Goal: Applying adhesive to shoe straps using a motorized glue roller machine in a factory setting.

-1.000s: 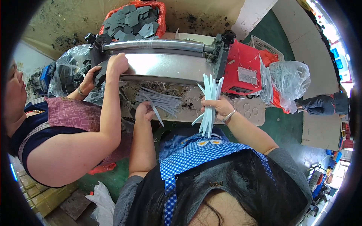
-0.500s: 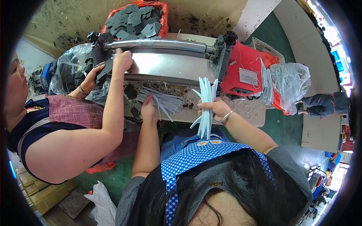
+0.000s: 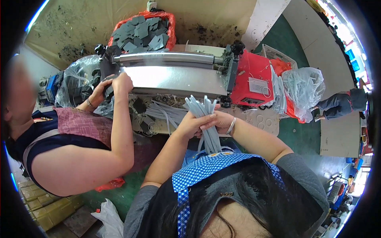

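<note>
A bundle of long, light grey strips point(image 3: 211, 141) stands nearly upright before my chest, its tops fanned apart. Around its middle my left hand point(image 3: 194, 125) is closed from the left side, fingers across the strips. My right hand point(image 3: 223, 121), with a bangle at the wrist, grips the same bundle from the right, its fingers partly hidden behind the strips and my left hand. Just beyond my left hand, more loose grey strips point(image 3: 160, 112) lie in a pile on the table point(image 3: 242, 117).
A machine with a shiny metal roller point(image 3: 166, 58) and a red box point(image 3: 252, 77) stands beyond the table. At my left a co-worker's hands point(image 3: 121, 84) hold a dark piece. Dark sheets point(image 3: 139, 31) fill a red-lined container; thin rings point(image 3: 260, 118) lie about the table.
My left hand has come off the strip pile and moved right onto the bundle in my right hand. The co-worker's hand has drawn back from the roller, toward the left.
</note>
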